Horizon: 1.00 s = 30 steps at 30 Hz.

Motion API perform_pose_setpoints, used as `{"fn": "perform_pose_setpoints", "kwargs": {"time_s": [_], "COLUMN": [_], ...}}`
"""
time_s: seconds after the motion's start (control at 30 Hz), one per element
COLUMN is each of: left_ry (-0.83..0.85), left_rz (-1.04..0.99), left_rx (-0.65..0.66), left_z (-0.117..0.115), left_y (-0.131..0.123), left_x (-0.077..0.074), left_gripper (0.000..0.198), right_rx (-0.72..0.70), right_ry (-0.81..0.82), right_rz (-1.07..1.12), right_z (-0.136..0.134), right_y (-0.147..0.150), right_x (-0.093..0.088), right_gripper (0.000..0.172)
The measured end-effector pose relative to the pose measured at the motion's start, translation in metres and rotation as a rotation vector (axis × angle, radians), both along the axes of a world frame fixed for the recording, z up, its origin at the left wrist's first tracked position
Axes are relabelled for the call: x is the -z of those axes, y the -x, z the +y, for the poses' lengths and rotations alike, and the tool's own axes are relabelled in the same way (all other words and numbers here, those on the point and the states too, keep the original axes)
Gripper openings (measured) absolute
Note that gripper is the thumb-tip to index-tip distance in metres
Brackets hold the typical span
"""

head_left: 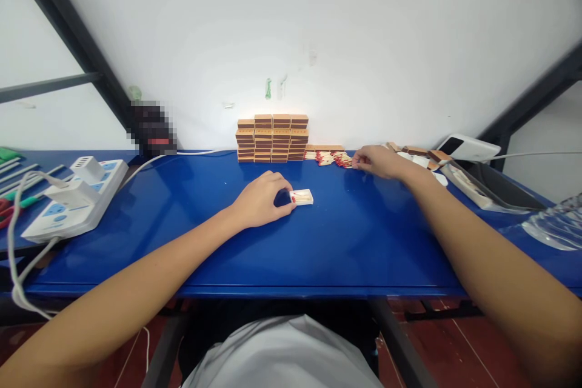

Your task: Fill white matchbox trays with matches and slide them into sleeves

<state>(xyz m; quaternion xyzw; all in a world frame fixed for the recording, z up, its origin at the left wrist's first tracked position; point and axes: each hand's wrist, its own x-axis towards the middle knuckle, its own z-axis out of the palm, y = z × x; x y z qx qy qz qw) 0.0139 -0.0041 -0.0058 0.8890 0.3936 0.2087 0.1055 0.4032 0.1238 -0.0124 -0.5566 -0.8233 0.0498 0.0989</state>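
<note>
The scene is evenly and brightly lit from above. Soft glare is seen on the glossy blue bench (345, 242), strongest near its far edge, where the white wall (318, 24) is mirrored. Only faint shadows are cast. Straight lines are bowed toward the corners by wide-angle distortion. A pixelated patch (152, 127) is set at the far left.

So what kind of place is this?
Probably a small hand-packing workbench: a blue table against a bare wall, stacked matchboxes, a heap of loose matches, and a power strip.
</note>
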Motion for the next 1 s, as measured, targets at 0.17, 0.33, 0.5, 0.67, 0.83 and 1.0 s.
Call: {"fn": "perform_pose_setpoints", "kwargs": {"time_s": [0.17, 0.33, 0.5, 0.67, 0.83, 1.0], "left_ry": [-0.005, -0.023, -0.045, -0.055, -0.043, -0.036], "left_rz": [-0.003, -0.006, -0.016, -0.008, -0.007, -0.022], "left_rx": [-0.001, -0.003, 0.004, 0.013, 0.008, 0.007], "left_z": [0.0, 0.001, 0.001, 0.002, 0.002, 0.0], "left_y": [0.0, 0.0, 0.0, 0.001, 0.001, 0.0], "left_x": [0.001, 0.001, 0.002, 0.002, 0.002, 0.001], "left_gripper": [0.026, 0.025, 0.022, 0.02, 0.021, 0.02], "right_rx": [-0.049, -0.185, -0.387, -0.452, -0.474, -0.389], "right_ry": [0.033, -0.012, -0.018, -0.054, -0.043, -0.036], "right_rz": [-0.042, 0.039, 0.146, 0.114, 0.128, 0.152], "right_z": [-0.008, -0.043, -0.086, -0.105, -0.103, -0.085], "right_y": [0.011, 0.053, 0.107, 0.134, 0.135, 0.116], "right_x": [-0.005, -0.022, -0.03, -0.02, -0.014, -0.022], "right_gripper": [0.013, 0.017, 0.017, 0.016, 0.013, 0.016]}}
